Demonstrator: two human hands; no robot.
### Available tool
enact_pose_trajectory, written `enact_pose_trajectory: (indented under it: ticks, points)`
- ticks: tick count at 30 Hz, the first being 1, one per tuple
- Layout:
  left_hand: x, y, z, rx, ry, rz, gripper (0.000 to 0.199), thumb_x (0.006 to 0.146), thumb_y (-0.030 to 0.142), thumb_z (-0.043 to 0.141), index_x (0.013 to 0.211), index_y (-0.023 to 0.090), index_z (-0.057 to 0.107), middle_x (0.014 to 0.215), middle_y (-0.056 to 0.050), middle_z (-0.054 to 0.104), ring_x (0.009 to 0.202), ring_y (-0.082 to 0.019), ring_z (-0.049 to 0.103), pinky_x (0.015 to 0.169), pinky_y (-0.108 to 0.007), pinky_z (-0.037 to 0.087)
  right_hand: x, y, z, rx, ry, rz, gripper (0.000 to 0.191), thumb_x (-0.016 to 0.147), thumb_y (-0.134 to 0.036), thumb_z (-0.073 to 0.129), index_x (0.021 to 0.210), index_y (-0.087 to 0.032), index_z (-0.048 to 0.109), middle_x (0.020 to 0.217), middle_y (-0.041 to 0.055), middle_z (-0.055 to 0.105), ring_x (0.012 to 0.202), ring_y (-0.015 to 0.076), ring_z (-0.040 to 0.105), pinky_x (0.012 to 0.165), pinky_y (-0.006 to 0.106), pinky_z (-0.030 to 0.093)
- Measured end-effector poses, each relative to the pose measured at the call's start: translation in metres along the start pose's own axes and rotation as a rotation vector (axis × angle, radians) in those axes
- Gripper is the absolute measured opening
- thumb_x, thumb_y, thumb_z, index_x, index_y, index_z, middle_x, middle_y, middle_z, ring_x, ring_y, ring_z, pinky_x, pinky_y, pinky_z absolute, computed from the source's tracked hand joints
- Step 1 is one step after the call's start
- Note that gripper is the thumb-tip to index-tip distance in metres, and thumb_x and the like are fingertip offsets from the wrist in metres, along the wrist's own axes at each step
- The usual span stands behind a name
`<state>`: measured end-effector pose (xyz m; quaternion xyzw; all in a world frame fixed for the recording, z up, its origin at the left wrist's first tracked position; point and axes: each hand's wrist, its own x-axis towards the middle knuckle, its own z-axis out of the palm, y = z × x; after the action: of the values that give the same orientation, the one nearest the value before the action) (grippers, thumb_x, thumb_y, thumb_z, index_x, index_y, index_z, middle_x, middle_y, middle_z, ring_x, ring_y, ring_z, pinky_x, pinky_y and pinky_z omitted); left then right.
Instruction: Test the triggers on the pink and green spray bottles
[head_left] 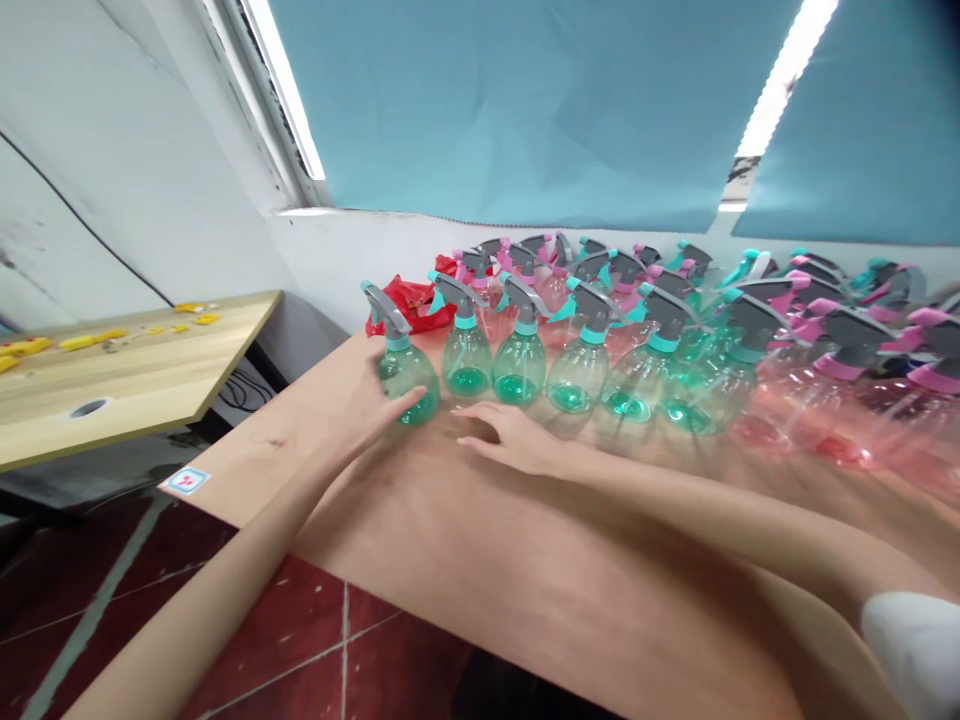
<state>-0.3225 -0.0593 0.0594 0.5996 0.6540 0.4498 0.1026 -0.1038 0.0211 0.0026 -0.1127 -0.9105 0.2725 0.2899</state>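
Note:
My left hand (pixel 375 412) is wrapped round the lower left side of a clear green spray bottle (pixel 414 372) at the left end of the front row. Its thumb lies across the front of the bottle, while the other fingers are partly hidden. That bottle stands upright, with a grey and turquoise trigger head. My right hand (pixel 517 438) is low over the table, thumb and fingers apart and holding nothing. Just behind it stand two more green spray bottles (pixel 467 360), (pixel 519 362) with turquoise collars.
Several pink spray bottles (pixel 840 400) crowd the right side of the wooden table (pixel 450 560). A red plastic bag (pixel 420 300) lies behind the left bottles. On a separate table (pixel 150 375) at left are yellow pieces (pixel 94 340). A sticker (pixel 187 481) marks the near table's left corner.

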Motion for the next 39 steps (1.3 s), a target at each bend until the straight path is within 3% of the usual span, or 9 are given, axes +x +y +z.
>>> enact_pose_trajectory:
  ticks: [5,9,13,16,22,27,31,34,39]
  points:
    - [-0.041,0.028,0.020,-0.109,-0.124,-0.020,0.060,0.077,0.043,0.071,0.127,0.020,0.046,0.123,-0.011,0.064,0.109,-0.031,0.065,0.094,-0.050,0.054,-0.037,-0.017,-0.027,0.090,0.019,0.158,0.086,0.076,-0.054,0.073,0.145,-0.021,0.036,0.148,0.0175,0.044,0.133,0.0320,0.046,0.105,0.054,0.042]
    - [-0.066,0.051,0.054,-0.220,-0.326,0.003,0.055,0.084,0.042,0.062,0.133,0.023,0.046,0.140,-0.011,0.054,0.133,-0.034,0.048,0.109,-0.052,0.043,-0.070,-0.029,-0.044,0.255,-0.023,0.170,0.113,0.066,-0.051,0.082,0.153,-0.024,0.015,0.157,0.0172,0.028,0.141,0.0312,0.033,0.113,0.053,0.033]
    - [-0.073,0.075,0.093,-0.226,-0.414,0.080,0.065,0.084,0.039,0.063,0.141,0.026,0.037,0.150,-0.008,0.044,0.142,-0.033,0.035,0.115,-0.051,0.036,-0.103,-0.029,-0.059,0.296,0.062,0.154,0.113,0.066,-0.048,0.083,0.152,-0.029,0.012,0.158,0.0143,0.024,0.142,0.0312,0.032,0.113,0.052,0.034]
    - [-0.070,0.095,0.121,-0.260,-0.480,0.172,0.073,0.082,0.038,0.065,0.145,0.025,0.032,0.153,-0.009,0.039,0.142,-0.033,0.034,0.114,-0.052,0.037,-0.126,-0.023,-0.074,0.234,0.177,0.178,0.112,0.062,-0.047,0.086,0.148,-0.026,0.017,0.149,0.0155,0.037,0.136,0.0324,0.041,0.110,0.052,0.037]
    - [-0.053,0.134,0.157,-0.100,-0.613,0.328,0.071,0.082,0.043,0.065,0.144,0.024,0.036,0.156,-0.012,0.028,0.145,-0.035,0.024,0.117,-0.056,0.025,-0.170,-0.017,-0.109,0.124,0.258,0.232,0.105,0.060,-0.045,0.087,0.142,-0.022,0.025,0.142,0.0168,0.042,0.130,0.0329,0.046,0.106,0.050,0.041]
    - [-0.040,0.187,0.188,-0.230,-0.564,0.308,0.076,0.077,0.046,0.070,0.142,0.025,0.036,0.145,-0.012,0.046,0.132,-0.035,0.045,0.109,-0.054,0.037,-0.198,-0.016,-0.130,0.013,0.309,0.302,0.104,0.061,-0.050,0.085,0.142,-0.023,0.025,0.139,0.0170,0.046,0.128,0.0349,0.048,0.101,0.053,0.044]
    - [-0.031,0.225,0.216,-0.351,-0.523,0.319,0.060,0.080,0.035,0.069,0.133,0.022,0.045,0.114,-0.009,0.063,0.100,-0.026,0.063,0.087,-0.043,0.052,-0.208,-0.015,-0.139,-0.081,0.291,0.321,0.109,0.062,-0.056,0.082,0.147,-0.025,0.022,0.147,0.0170,0.038,0.135,0.0361,0.040,0.108,0.054,0.039]
    - [-0.023,0.238,0.233,-0.370,-0.523,0.314,0.041,0.084,0.037,0.064,0.119,0.019,0.055,0.098,-0.007,0.064,0.086,-0.023,0.063,0.078,-0.040,0.053,-0.213,-0.013,-0.142,-0.115,0.338,0.323,0.114,0.060,-0.057,0.083,0.148,-0.024,0.018,0.142,0.0181,0.044,0.131,0.0383,0.045,0.103,0.057,0.043]
    - [-0.018,0.238,0.247,-0.416,-0.531,0.374,0.025,0.083,0.021,0.054,0.107,0.018,0.057,0.097,-0.006,0.061,0.090,-0.022,0.061,0.083,-0.039,0.052,-0.224,-0.009,-0.148,-0.152,0.379,0.271,0.112,0.062,-0.061,0.081,0.145,-0.021,0.018,0.137,0.0211,0.047,0.127,0.0409,0.047,0.099,0.059,0.045]
